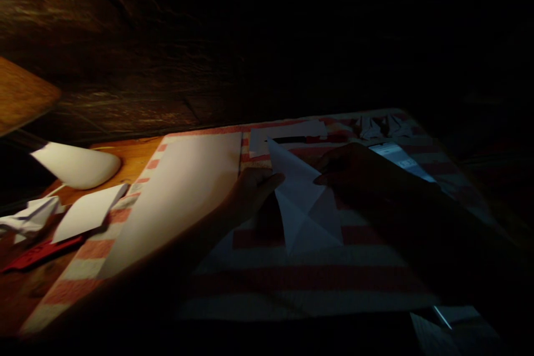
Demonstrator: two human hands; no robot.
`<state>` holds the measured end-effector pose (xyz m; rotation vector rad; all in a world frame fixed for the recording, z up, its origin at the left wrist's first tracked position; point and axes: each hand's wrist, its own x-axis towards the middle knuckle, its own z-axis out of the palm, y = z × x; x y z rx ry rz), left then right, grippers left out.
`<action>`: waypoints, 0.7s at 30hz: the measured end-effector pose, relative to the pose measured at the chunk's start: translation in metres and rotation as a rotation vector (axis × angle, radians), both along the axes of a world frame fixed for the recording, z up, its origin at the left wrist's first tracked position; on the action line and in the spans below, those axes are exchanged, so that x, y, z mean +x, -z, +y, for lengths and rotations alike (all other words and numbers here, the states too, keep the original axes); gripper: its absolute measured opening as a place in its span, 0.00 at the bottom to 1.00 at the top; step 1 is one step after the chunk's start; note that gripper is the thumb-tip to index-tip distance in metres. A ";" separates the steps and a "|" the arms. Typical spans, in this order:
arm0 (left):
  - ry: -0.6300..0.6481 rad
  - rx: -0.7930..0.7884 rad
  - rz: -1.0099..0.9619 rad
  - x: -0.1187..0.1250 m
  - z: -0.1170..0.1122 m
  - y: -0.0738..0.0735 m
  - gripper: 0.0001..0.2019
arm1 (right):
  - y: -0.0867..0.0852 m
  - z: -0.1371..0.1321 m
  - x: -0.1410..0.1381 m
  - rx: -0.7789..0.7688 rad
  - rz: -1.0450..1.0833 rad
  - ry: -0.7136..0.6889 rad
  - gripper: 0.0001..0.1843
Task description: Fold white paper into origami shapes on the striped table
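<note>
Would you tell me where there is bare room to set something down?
Striped cloth lies bare between its near edge and the creased sheet. The far right is crowded with the phone, folded papers and the right hand.

At three o'clock the right forearm (411,206) is partly covering a phone (400,158); I'm squinting, but its figures are showing too small. Shadow is half hiding the right hand (348,166). Toward nine o'clock, the view's edge is cutting off folded paper (35,216) (lettering on the red strip (41,253) beside it is blurring too).
</note>
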<state>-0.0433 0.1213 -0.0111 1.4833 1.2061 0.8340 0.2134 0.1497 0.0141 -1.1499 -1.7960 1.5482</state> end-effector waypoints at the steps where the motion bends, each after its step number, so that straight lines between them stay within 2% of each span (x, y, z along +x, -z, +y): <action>1: 0.000 0.011 0.013 0.000 0.001 0.000 0.15 | 0.001 0.000 0.001 0.011 -0.023 0.019 0.12; 9: -0.017 0.090 0.105 -0.002 0.004 0.002 0.18 | 0.008 0.001 0.001 0.061 -0.026 0.107 0.12; 15: -0.021 0.103 0.084 -0.004 0.004 0.005 0.16 | 0.005 -0.001 0.001 0.119 -0.063 0.145 0.13; 18: 0.002 0.066 0.054 -0.006 0.005 0.005 0.16 | 0.002 -0.003 0.000 0.084 -0.050 0.171 0.13; 21: 0.025 0.007 -0.060 -0.006 0.007 0.004 0.17 | -0.002 -0.003 -0.001 0.001 0.011 0.163 0.11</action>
